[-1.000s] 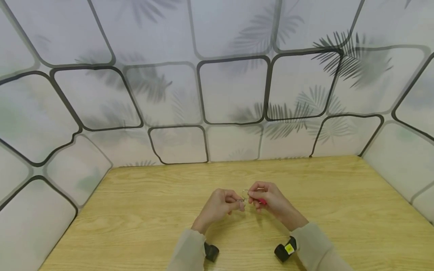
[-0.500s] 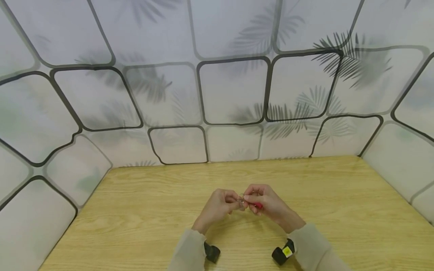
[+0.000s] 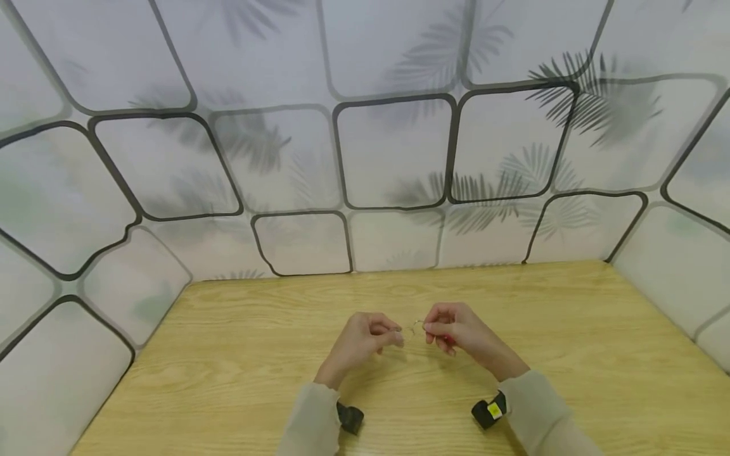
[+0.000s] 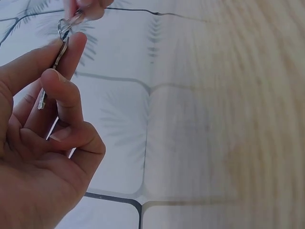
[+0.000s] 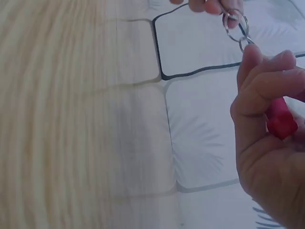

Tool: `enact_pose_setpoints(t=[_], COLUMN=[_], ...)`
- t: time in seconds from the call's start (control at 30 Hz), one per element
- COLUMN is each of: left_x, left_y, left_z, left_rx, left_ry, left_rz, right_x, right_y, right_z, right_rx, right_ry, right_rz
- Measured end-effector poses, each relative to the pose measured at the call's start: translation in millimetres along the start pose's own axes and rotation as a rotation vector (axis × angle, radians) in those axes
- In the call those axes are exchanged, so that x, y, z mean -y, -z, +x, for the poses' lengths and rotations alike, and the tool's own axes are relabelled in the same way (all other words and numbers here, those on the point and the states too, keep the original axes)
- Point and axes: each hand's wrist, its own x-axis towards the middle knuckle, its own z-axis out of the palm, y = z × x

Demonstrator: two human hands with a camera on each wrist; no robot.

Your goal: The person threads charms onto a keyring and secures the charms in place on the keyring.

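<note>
In the head view my left hand [image 3: 362,342] and right hand [image 3: 464,332] are raised close together over the wooden table, a small gap between their fingertips. Thumb and index finger of the left pinch a metal key [image 4: 42,101], its blade pointing down toward the palm. A thin metal key ring [image 5: 226,28] spans the gap between the hands, with a smaller ring [image 5: 241,45] linked to it at the right fingertips. My right hand holds a red keychain piece [image 5: 282,121], whose rounded end shows below the curled fingers; the rest is hidden in the hand.
The wooden table [image 3: 239,354] extends around both hands. Behind it and at both sides stand pale panels [image 3: 393,152] with dark outlines and leaf prints. A black wrist camera [image 3: 349,418] sits at the left cuff, another black camera [image 3: 487,413] at the right.
The hands came together at the ring half a second ago and have since drawn apart, the left going left and the right going right. Less of the red piece shows in the head view.
</note>
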Motion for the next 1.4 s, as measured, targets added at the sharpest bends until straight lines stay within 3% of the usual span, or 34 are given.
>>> enact_pose_setpoints(t=[0.17,0.33,0.6,0.73,0.87,0.97,1.17,1.4], left_x=[0.1,1.5,-1.1,-1.3,-0.9,0.0,3.2,4.5], left_y=[3.7,7.5,18.3,23.5,25.2,24.9,24.6,25.5], left_z=[-0.7,-1.2,0.3,2.5,6.7,10.1,17.6,27.2], left_rx=[-0.021,0.012,0.057,0.043,-0.012,-0.064,-0.188,-0.246], left_ry=[-0.001,0.010,0.017,0.033,0.067,0.095,0.155,0.207], left_rz=[-0.002,-0.005,0.098,0.139,0.175,0.176,0.156,0.118], right_x=[-0.1,2.6,2.5,4.7,6.4,4.9,2.0,-4.4], right_y=[4.3,12.7,36.0,45.2,50.8,53.4,57.6,58.9], right_z=[-0.7,-3.5,-5.9,-7.2,-8.0,-7.0,-1.2,7.8], right_rx=[0.073,0.066,0.121,0.137,0.146,0.101,-0.080,-0.146], right_ry=[-0.007,-0.061,-0.090,-0.091,-0.084,-0.097,-0.196,-0.260], right_rz=[-0.072,-0.095,-0.069,-0.062,-0.077,-0.093,-0.166,-0.207])
